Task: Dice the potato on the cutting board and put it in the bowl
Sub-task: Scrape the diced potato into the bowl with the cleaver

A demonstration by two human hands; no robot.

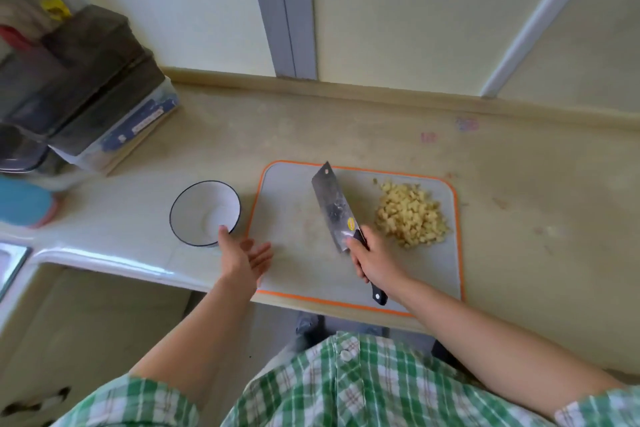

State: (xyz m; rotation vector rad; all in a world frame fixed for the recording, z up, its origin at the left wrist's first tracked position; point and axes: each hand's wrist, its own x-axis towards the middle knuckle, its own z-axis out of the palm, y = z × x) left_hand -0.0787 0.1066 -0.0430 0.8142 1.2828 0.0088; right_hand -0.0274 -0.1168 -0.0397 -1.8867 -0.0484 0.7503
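Right hand (375,262) grips knife (337,210) over cutting board (298,218) | diced potato (412,215) piled beside blade | left hand (244,258) spread open, thumb at bowl (204,213) rim | worktop (346,128)

The potato (412,215) is diced into small pale-yellow cubes, heaped on the right part of the board (294,218). The board, grey with an orange rim, is laid flat right of centre. The knife (334,208) is gripped over its middle. The bowl (194,204), white and dark-rimmed, is set upright just left of it.
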